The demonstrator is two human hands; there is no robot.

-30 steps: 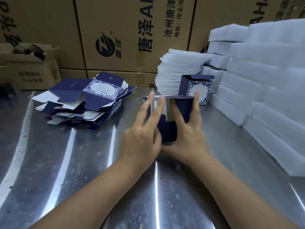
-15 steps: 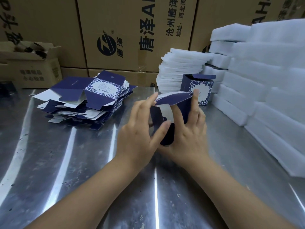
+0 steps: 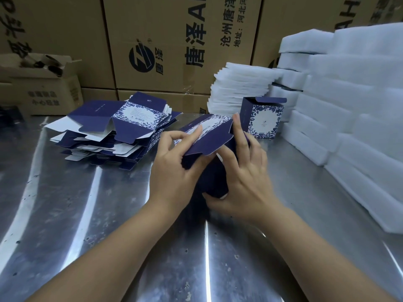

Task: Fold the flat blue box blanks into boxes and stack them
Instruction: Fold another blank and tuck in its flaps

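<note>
A half-folded blue box (image 3: 210, 138) with a white floral panel is held above the metal table (image 3: 87, 214) in the middle. My left hand (image 3: 174, 171) grips its left side, with the forefinger laid on the patterned top panel. My right hand (image 3: 244, 177) grips its right side and bottom, one finger upright against the far edge. The lower part of the box is hidden between my palms. A heap of flat blue blanks (image 3: 113, 129) lies at the back left. One folded box (image 3: 262, 118) stands upright at the back right, its lid flap raised.
White foam blocks (image 3: 349, 105) are stacked along the right side, and a pile of thin white foam sheets (image 3: 237, 88) stands behind the folded box. Large brown cartons (image 3: 174, 40) wall off the back. A small open carton (image 3: 41, 88) sits at the far left.
The box has tipped over so its patterned panel faces up. My left forefinger moved onto that panel, and both hands closed in tighter around the box.
</note>
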